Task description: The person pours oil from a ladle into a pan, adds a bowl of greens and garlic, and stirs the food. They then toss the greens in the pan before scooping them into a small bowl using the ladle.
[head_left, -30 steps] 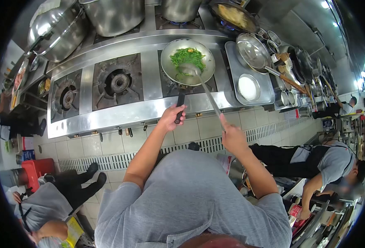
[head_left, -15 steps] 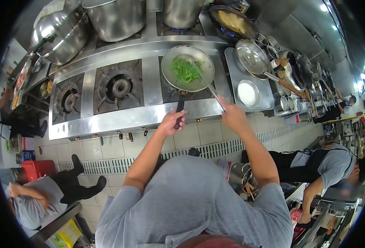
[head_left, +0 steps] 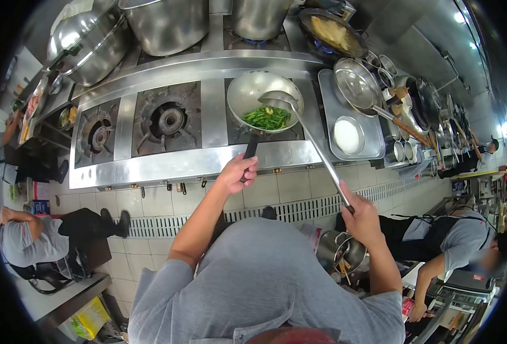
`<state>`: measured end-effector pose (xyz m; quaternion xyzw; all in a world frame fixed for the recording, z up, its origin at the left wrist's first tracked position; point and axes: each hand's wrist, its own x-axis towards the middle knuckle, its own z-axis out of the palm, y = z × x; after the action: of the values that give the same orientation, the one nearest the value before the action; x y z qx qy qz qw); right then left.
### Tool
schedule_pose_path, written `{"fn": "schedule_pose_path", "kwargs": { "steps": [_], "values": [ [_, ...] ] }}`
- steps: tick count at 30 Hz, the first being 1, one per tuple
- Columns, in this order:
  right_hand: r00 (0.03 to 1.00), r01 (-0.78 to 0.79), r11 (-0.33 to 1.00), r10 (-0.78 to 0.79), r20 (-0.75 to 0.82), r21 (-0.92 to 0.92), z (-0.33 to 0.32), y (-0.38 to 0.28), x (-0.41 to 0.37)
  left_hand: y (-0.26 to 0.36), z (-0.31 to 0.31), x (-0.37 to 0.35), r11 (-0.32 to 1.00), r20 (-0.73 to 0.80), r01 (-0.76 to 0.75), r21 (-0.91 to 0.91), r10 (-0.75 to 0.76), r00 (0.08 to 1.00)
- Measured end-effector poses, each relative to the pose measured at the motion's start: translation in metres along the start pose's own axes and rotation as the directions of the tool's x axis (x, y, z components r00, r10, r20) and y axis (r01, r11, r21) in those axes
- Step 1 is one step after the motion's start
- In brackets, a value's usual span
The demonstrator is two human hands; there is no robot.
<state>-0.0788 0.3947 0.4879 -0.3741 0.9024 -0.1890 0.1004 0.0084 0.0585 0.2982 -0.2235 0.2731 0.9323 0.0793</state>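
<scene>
My left hand (head_left: pixel 239 174) is closed round the black handle of a pan (head_left: pixel 248 89) that sits over the right front burner. Green vegetables (head_left: pixel 267 117) lie gathered on the near side of the pan. My right hand (head_left: pixel 361 217) grips the end of a long metal ladle (head_left: pixel 316 146). The ladle's bowl is over the pan, just above the greens. To the right of the pan, a metal tray (head_left: pixel 328 106) holds a round container of white contents (head_left: pixel 348 135) and a strainer (head_left: pixel 358 86) with a wooden handle.
Large pots (head_left: pixel 164 26) stand along the back. A wok (head_left: pixel 332 33) with pale food is over a flame at the back right. Two front burners (head_left: pixel 172 118) lie left of the pan. One person (head_left: pixel 465 235) bends at the right; another (head_left: pixel 35 241) is at the left.
My right hand has moved back and to the right, drawing the ladle's bowl up from among the greens. The greens have shifted to the pan's near side. The person at the left has moved.
</scene>
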Motion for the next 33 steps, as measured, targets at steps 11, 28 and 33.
{"fn": "schedule_pose_path", "kwargs": {
  "steps": [11,28,33],
  "values": [
    [0.991,0.119,0.991,-0.115,0.066,-0.058,0.006,0.004,0.013,0.008,0.029,-0.019,0.992,-0.003,-0.002,0.124,0.002,1.0],
    [0.983,0.163,0.984,-0.168,0.08,0.072,-0.028,0.015,-0.03,0.004,0.041,-0.064,0.976,0.001,0.003,0.219,-0.003,1.0],
    [0.996,0.083,0.984,-0.081,0.025,-0.158,0.012,0.033,0.016,0.019,0.053,-0.008,0.998,0.004,-0.043,0.051,0.043,0.999]
  ]
}}
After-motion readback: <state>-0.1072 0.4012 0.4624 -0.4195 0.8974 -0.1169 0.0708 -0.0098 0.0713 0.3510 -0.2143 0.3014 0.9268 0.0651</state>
